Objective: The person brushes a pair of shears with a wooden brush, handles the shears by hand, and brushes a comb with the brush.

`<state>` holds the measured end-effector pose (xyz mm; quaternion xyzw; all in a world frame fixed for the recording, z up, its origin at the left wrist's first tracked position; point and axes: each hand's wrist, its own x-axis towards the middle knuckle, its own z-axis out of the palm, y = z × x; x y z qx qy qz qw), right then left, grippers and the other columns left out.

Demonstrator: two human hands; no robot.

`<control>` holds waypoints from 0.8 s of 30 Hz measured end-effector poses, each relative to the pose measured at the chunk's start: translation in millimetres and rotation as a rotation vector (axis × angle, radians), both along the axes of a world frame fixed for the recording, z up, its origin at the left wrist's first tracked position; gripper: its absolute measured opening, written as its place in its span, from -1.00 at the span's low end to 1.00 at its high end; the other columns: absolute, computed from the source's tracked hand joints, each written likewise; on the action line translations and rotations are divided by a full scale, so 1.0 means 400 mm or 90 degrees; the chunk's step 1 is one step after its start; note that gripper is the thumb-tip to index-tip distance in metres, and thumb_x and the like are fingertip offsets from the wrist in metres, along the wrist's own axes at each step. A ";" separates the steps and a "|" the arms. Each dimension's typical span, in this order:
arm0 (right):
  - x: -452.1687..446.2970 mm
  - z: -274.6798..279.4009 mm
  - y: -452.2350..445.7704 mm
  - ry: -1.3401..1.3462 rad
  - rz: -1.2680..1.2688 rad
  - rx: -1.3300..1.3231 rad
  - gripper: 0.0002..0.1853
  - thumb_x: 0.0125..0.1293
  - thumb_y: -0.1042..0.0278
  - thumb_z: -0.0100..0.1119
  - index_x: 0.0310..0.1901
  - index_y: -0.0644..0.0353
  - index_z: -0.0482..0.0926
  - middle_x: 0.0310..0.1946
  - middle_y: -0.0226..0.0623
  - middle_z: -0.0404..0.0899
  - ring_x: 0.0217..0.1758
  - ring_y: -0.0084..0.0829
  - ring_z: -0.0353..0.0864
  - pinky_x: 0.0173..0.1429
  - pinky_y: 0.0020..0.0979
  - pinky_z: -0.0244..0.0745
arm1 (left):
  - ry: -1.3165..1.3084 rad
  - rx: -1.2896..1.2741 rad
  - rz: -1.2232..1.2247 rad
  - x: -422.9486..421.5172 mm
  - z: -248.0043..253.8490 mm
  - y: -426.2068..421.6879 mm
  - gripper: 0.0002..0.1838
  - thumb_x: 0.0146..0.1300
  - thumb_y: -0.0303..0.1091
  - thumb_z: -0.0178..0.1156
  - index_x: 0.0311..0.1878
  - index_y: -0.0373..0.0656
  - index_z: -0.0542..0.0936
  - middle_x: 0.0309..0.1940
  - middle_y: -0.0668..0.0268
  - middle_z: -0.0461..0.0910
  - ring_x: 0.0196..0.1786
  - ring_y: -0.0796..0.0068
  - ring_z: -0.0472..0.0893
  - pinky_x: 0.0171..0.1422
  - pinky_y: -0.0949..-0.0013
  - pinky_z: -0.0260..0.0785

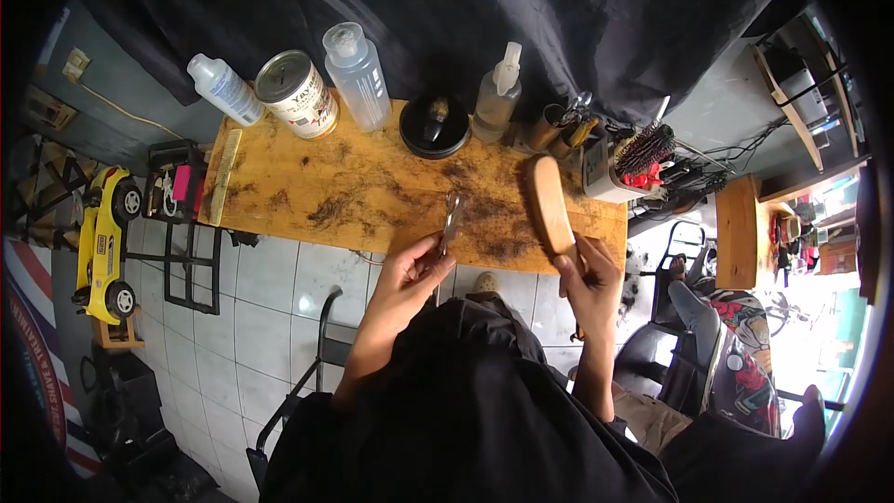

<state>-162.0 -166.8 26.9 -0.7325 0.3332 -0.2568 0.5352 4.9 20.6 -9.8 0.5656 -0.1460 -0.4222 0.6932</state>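
Our left hand point(410, 275) grips a shiny metal tool point(451, 223), right hand point(590, 277) a curved tan wooden brush point(553, 207). Probably we sweep; next stroke needs lowering.

Brush point(551, 207), end behind right hand point(592, 281).

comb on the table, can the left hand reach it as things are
Probably yes: only loose hair lies between the left hand and the comb, though the metal tool in that hand may hinder.

Can point(300, 96) probably reads "Yaya"; banner point(42, 363), "SHAVE".
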 end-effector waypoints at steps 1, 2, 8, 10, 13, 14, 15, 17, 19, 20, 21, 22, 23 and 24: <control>-0.003 -0.002 0.007 -0.014 0.018 0.015 -0.58 0.19 0.41 0.37 0.02 0.52 0.55 -0.22 -0.21 0.55 -0.56 -0.61 0.48 -0.54 -0.59 0.37 | 0.009 0.013 -0.009 0.000 0.002 -0.001 -0.64 0.35 -0.48 0.16 0.18 -0.35 0.48 -0.14 0.34 0.59 -0.15 0.64 0.55 -0.03 0.59 0.38; -0.005 -0.004 0.014 -0.028 0.037 0.030 -0.57 0.19 0.39 0.38 0.01 0.52 0.55 -0.21 -0.20 0.54 -0.55 -0.61 0.49 -0.54 -0.59 0.37 | 0.018 0.027 -0.017 0.001 0.003 -0.001 -0.62 0.36 -0.49 0.13 0.23 -0.35 0.46 -0.06 0.30 0.58 -0.10 0.59 0.54 0.01 0.53 0.39; -0.020 0.014 -0.002 -0.069 0.358 -0.061 -0.56 0.04 0.28 0.49 -0.08 0.37 0.65 -0.27 -0.08 0.62 -0.20 -0.27 0.65 -0.08 -0.34 0.51 | 0.213 -0.102 -0.031 -0.011 0.036 -0.018 -0.56 0.40 -0.56 0.00 0.34 -0.24 0.36 0.04 0.23 0.58 -0.05 0.62 0.57 -0.04 0.59 0.42; -0.018 0.030 -0.006 -0.003 0.424 -0.056 -0.56 0.00 0.27 0.50 -0.09 0.31 0.67 -0.24 -0.12 0.64 -0.21 -0.24 0.66 -0.10 -0.33 0.53 | 0.222 -0.182 -0.124 0.000 0.035 -0.018 -0.51 0.31 -0.67 -0.01 0.33 -0.28 0.36 0.20 0.10 0.50 0.10 0.47 0.57 0.05 0.51 0.45; -0.008 0.022 -0.015 0.024 0.326 -0.173 -0.56 -0.03 0.26 0.51 -0.10 0.27 0.68 -0.23 -0.16 0.64 -0.26 -0.23 0.67 -0.15 -0.33 0.56 | 0.142 -0.163 -0.080 -0.013 0.033 -0.022 -0.59 0.36 -0.61 0.00 0.27 -0.31 0.41 0.12 0.11 0.56 -0.06 0.53 0.60 -0.08 0.56 0.45; -0.005 0.032 -0.020 0.044 0.266 -0.206 -0.55 -0.08 0.36 0.53 -0.11 0.32 0.67 -0.23 -0.19 0.61 -0.39 -0.47 0.61 -0.29 -0.48 0.48 | 0.074 -0.086 -0.168 0.008 0.008 -0.015 -0.62 0.38 -0.57 0.00 0.26 -0.32 0.43 0.07 0.14 0.59 -0.15 0.57 0.59 -0.14 0.56 0.43; -0.007 0.019 -0.024 0.029 0.197 -0.227 -0.56 -0.07 0.38 0.53 -0.10 0.33 0.66 -0.23 -0.21 0.60 -0.42 -0.50 0.59 -0.34 -0.50 0.47 | 0.004 -0.010 -0.253 0.019 0.006 -0.015 -0.65 0.41 -0.54 0.01 0.24 -0.33 0.45 0.03 0.16 0.61 -0.25 0.61 0.57 -0.21 0.56 0.41; -0.004 0.003 -0.029 0.013 0.130 -0.246 -0.57 -0.06 0.41 0.52 -0.10 0.33 0.66 -0.22 -0.22 0.60 -0.45 -0.54 0.56 -0.38 -0.52 0.45 | 0.023 -0.029 -0.230 0.009 0.019 -0.022 -0.63 0.41 -0.45 0.03 0.25 -0.33 0.43 -0.04 0.17 0.62 -0.30 0.64 0.52 -0.25 0.58 0.37; 0.000 0.002 -0.035 0.024 -0.057 -0.194 -0.60 0.00 0.35 0.50 -0.10 0.31 0.67 -0.23 -0.17 0.64 -0.26 -0.37 0.67 -0.20 -0.41 0.57 | 0.044 -0.048 -0.208 -0.001 0.039 -0.030 -0.59 0.42 -0.36 0.06 0.26 -0.33 0.41 -0.11 0.18 0.62 -0.35 0.67 0.48 -0.29 0.59 0.33; -0.004 0.003 -0.037 0.024 -0.057 -0.193 -0.60 0.00 0.35 0.50 -0.10 0.31 0.67 -0.23 -0.17 0.64 -0.26 -0.37 0.67 -0.20 -0.41 0.57 | 0.061 -0.043 -0.193 -0.003 0.044 -0.032 -0.60 0.42 -0.37 0.06 0.25 -0.33 0.42 -0.13 0.20 0.62 -0.35 0.67 0.48 -0.28 0.59 0.33; -0.014 0.007 -0.040 0.037 0.008 -0.163 -0.60 0.00 0.34 0.50 -0.10 0.31 0.67 -0.22 -0.17 0.64 -0.26 -0.37 0.67 -0.20 -0.41 0.57 | 0.078 -0.037 -0.178 -0.004 0.047 -0.030 -0.61 0.42 -0.38 0.05 0.25 -0.34 0.42 -0.15 0.22 0.61 -0.35 0.67 0.48 -0.28 0.60 0.33; -0.024 0.011 -0.044 0.050 0.073 -0.132 -0.59 -0.01 0.33 0.51 -0.11 0.31 0.68 -0.22 -0.17 0.64 -0.26 -0.36 0.68 -0.20 -0.42 0.57 | 0.078 -0.035 -0.177 -0.001 0.039 -0.027 -0.61 0.42 -0.38 0.05 0.25 -0.34 0.42 -0.15 0.22 0.61 -0.35 0.67 0.48 -0.28 0.60 0.33; -0.031 0.017 -0.049 0.062 0.188 -0.123 -0.58 -0.05 0.31 0.53 -0.13 0.29 0.68 -0.22 -0.18 0.65 -0.24 -0.33 0.68 -0.17 -0.41 0.57 | 0.070 -0.033 -0.180 0.004 0.025 -0.025 -0.66 0.44 -0.40 0.04 0.20 -0.33 0.46 -0.24 0.29 0.60 -0.37 0.69 0.47 -0.29 0.60 0.32; -0.025 0.020 -0.050 -0.003 0.284 -0.210 -0.60 -0.02 0.29 0.52 -0.15 0.31 0.69 -0.25 -0.22 0.63 -0.32 -0.45 0.65 -0.28 -0.48 0.51 | 0.062 -0.032 -0.184 0.006 0.027 -0.030 -0.70 0.45 -0.41 0.02 0.16 -0.32 0.50 -0.33 0.36 0.59 -0.38 0.71 0.46 -0.31 0.60 0.32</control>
